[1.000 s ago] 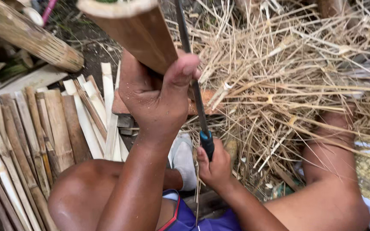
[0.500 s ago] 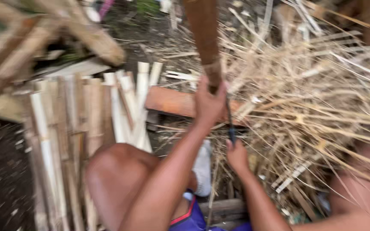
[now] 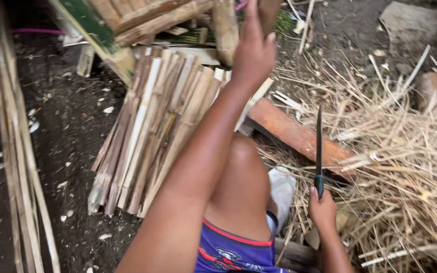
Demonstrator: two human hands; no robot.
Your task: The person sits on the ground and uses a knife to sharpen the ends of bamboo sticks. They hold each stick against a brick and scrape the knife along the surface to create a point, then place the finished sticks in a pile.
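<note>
My left hand (image 3: 253, 48) is raised at the top of the view and grips a thick piece of bamboo (image 3: 269, 12) whose lower end shows above my fingers. Low on the right, my right hand (image 3: 322, 210) is closed on the handle of a long knife (image 3: 319, 146), its dark blade pointing straight up. The blade stands in front of a reddish wooden board (image 3: 294, 134) lying on the ground. My bare knee (image 3: 241, 177) sits between the two arms.
A pile of split bamboo slats (image 3: 147, 131) lies on the dark soil to the left of my knee. Dry bamboo shavings (image 3: 405, 151) cover the ground on the right. Long thin strips (image 3: 11, 151) run along the left edge. Stacked bamboo logs (image 3: 153, 15) lie at the top.
The view has swung left and down. My left hand has lifted the bamboo piece up and away from the knife; the blade no longer touches it. My right hand stays low with the knife.
</note>
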